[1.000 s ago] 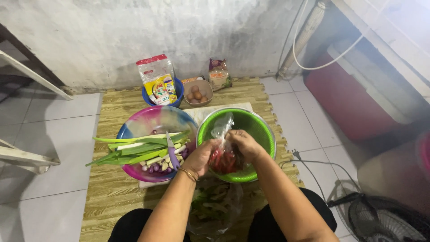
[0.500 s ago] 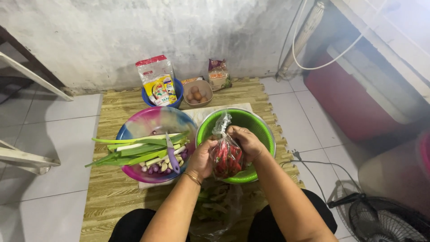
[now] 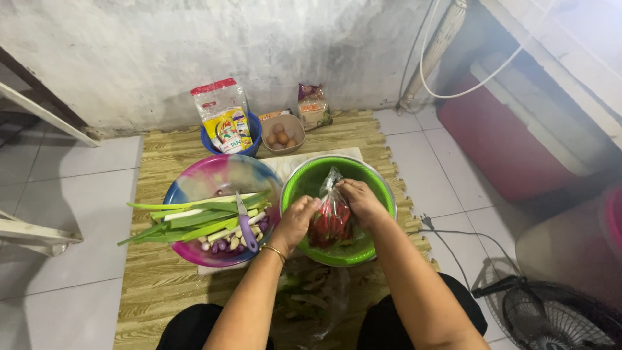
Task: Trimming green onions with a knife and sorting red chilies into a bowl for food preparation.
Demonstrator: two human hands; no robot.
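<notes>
Both hands are closed on a clear plastic bag of red chillies (image 3: pixel 330 220), the left hand (image 3: pixel 297 221) gripping its side and the right hand (image 3: pixel 360 199) pinching its top, holding it inside the green bowl (image 3: pixel 304 181). Just left of that bowl sits a pink-and-blue bowl (image 3: pixel 194 181) with leeks (image 3: pixel 194 220), shallots and a purple-handled knife (image 3: pixel 245 223). Behind the green bowl stands a small bowl of eggs (image 3: pixel 281 135).
</notes>
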